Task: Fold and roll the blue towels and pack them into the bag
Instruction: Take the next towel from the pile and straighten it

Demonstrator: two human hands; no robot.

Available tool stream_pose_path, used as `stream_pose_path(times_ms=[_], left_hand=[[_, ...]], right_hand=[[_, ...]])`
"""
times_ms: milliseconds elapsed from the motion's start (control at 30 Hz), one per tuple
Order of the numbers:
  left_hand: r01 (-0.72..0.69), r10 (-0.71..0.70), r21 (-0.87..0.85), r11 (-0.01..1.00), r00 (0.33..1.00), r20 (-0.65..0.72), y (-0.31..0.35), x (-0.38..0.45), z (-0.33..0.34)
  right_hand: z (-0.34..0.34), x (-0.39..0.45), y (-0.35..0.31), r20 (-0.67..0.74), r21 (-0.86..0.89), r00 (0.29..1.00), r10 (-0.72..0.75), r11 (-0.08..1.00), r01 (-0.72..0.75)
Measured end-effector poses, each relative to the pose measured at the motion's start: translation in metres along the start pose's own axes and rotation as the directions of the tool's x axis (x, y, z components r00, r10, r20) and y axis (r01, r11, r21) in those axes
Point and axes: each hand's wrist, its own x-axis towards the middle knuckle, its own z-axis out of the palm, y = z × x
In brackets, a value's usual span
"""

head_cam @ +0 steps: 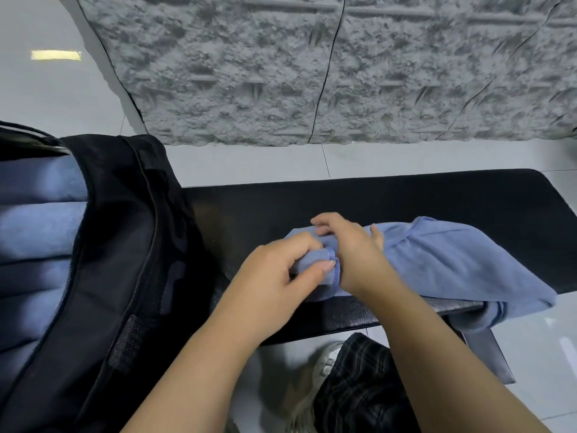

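A blue towel (462, 260) lies folded lengthwise along the black bench (406, 198), its right end drooping over the front edge. My left hand (281, 270) pinches the small rolled left end of the towel between thumb and fingers. My right hand (349, 245) grips the same roll from the right side, fingers curled over its top. To the left stands an open black bag (125, 245) holding several rolled blue towels (40, 226) stacked side by side.
The bench has a metal leg (490, 354) at the front right. A grey textured wall panel (312, 73) stands behind it on pale floor tiles (62, 89). My dark trouser leg and a light shoe (327, 357) are below the bench.
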Motion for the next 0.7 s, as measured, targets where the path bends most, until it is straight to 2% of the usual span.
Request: stream_pose_path(times_ms=[100,167,233,333,400,467,500,533,600,633,700], left_hand=[[-0.004,0.006,0.031,0.999,0.999,-0.052,-0.004,0.002,-0.005],[-0.002,0.008,0.069,0.998,0.995,-0.098,-0.006,0.003,-0.009],[-0.009,0.025,0.119,0.993,0.990,-0.141,-0.009,0.003,-0.012],[0.040,0.028,0.306,0.951,0.976,-0.217,-0.018,0.003,-0.015],[0.187,-0.032,0.429,0.884,0.938,-0.345,-0.024,0.002,-0.018],[0.354,-0.145,0.430,0.830,0.883,-0.447,-0.029,0.002,-0.021],[0.369,-0.171,0.404,0.837,0.878,-0.447,-0.031,0.001,-0.021],[0.316,-0.152,0.375,0.871,0.901,-0.407,-0.032,0.000,-0.021],[0.117,-0.049,0.292,0.949,0.972,-0.231,-0.029,0.000,-0.020],[0.037,-0.006,0.241,0.970,0.992,-0.126,-0.024,0.000,-0.019],[0.014,-0.017,0.173,0.985,1.000,0.018,-0.018,0.000,-0.016]], right_hand=[[0.014,0.011,0.003,0.124,-0.225,0.988,0.090,0.973,-0.060],[0.016,0.020,0.005,0.143,-0.288,0.973,0.183,0.948,-0.136],[0.009,0.019,0.011,0.064,-0.278,0.972,0.228,0.939,-0.202],[-0.007,0.007,0.022,-0.134,-0.061,0.965,0.225,0.970,-0.234],[-0.016,0.002,0.029,-0.254,-0.052,0.926,0.277,0.953,-0.299],[-0.020,0.002,0.035,-0.349,-0.050,0.878,0.327,0.929,-0.366],[-0.021,0.002,0.034,-0.367,0.003,0.868,0.335,0.933,-0.359],[-0.022,0.002,0.031,-0.364,0.077,0.868,0.338,0.939,-0.334],[-0.022,0.001,0.017,-0.308,0.192,0.901,0.306,0.947,-0.256],[-0.020,-0.001,0.006,-0.270,0.232,0.932,0.241,0.956,-0.180],[-0.018,-0.008,-0.020,-0.202,0.320,0.978,0.061,0.947,0.007]])
